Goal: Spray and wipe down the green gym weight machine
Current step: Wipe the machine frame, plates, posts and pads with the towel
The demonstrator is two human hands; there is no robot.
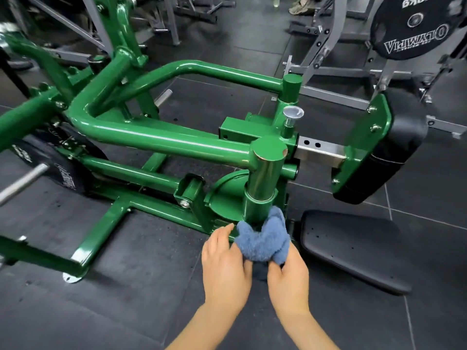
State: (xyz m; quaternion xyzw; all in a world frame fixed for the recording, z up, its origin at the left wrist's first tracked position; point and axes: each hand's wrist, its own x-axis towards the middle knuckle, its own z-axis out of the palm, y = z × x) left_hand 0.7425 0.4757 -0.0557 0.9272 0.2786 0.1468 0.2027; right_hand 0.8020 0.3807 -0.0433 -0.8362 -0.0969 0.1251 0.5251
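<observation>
The green weight machine [156, 137] fills the left and centre of the head view, its tubes meeting at an upright green post [262, 183]. A blue cloth [262, 238] is bunched around the foot of that post. My left hand [225, 263] holds the cloth's left side with fingers pointing up toward the post. My right hand [288, 271] grips the cloth's right side from below. No spray bottle is in view.
A black seat pad [353, 248] lies low on the right, a black back pad [394, 147] on a green plate above it. Black weight plates hang at the left [63, 168] and top right [417, 29]. Grey machine frames [328, 54] stand behind on dark floor tiles.
</observation>
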